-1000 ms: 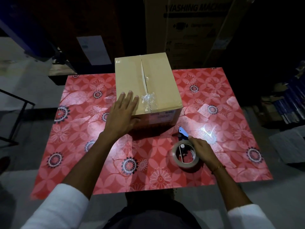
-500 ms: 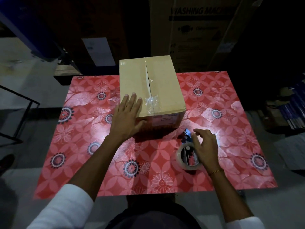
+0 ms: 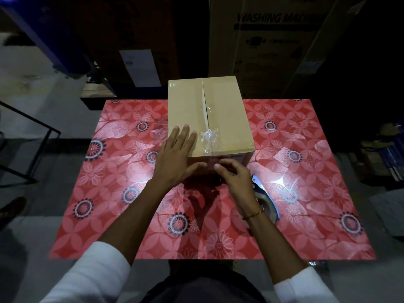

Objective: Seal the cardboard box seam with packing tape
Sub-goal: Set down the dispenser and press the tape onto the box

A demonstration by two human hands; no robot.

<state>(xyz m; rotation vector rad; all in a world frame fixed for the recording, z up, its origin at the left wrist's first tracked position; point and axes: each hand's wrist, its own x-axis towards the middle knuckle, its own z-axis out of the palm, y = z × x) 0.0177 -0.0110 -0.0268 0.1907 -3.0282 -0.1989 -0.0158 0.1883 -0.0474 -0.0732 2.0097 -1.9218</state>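
Note:
A brown cardboard box (image 3: 227,110) stands at the far middle of the table, its top seam (image 3: 205,106) gaping slightly. A crumpled patch of clear tape (image 3: 208,138) sticks over the seam's near end. My left hand (image 3: 177,158) lies flat, fingers spread, on the box's near left corner. My right hand (image 3: 236,180) hovers at the box's front face with fingers curled and thumb close to the fingertips; any clear tape in them is not visible. The tape dispenser (image 3: 265,199), with its blue blade guard, lies on the table just right of my right wrist, partly hidden by it.
The table wears a red flowered cloth (image 3: 310,193). A large washing machine carton (image 3: 273,40) stands behind the table. A black metal frame (image 3: 32,132) sits at the left, stacked goods (image 3: 391,158) at the right.
My right hand has left the tape dispenser and moved left and forward to the box's front face. The dispenser stays on the table. My left hand stays on the box.

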